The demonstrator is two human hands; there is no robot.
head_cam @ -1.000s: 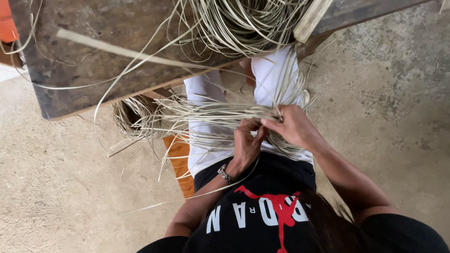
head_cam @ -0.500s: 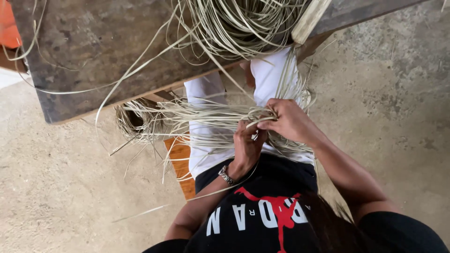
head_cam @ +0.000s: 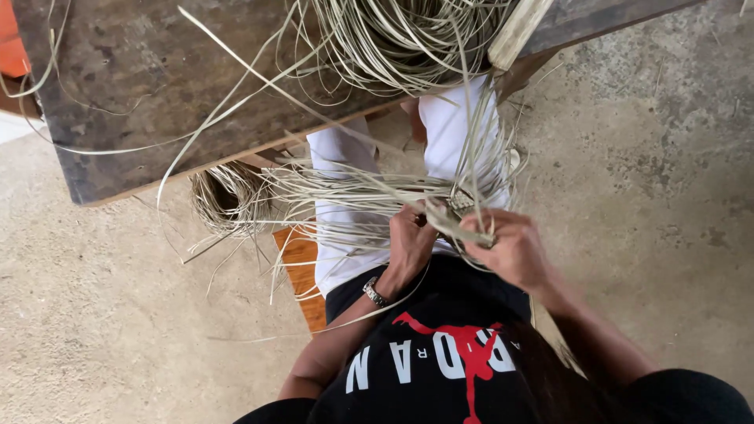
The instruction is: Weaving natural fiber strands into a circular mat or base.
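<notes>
Soft, even daylight; no glare, no hard shadows.
Dark weathered wooden tabletop point(head_cam: 157, 94) casts only a faint shadow on the grey concrete floor point(head_cam: 652, 180). Focus sharp thru centre; slight motion blur w/ wide-angle stretch at edges.

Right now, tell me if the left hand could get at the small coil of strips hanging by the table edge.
Probably yes. The left hand grips the strip bundle that leads to the small coil, and only loose strips lie between them. It would have to let go of the bundle first.
</notes>
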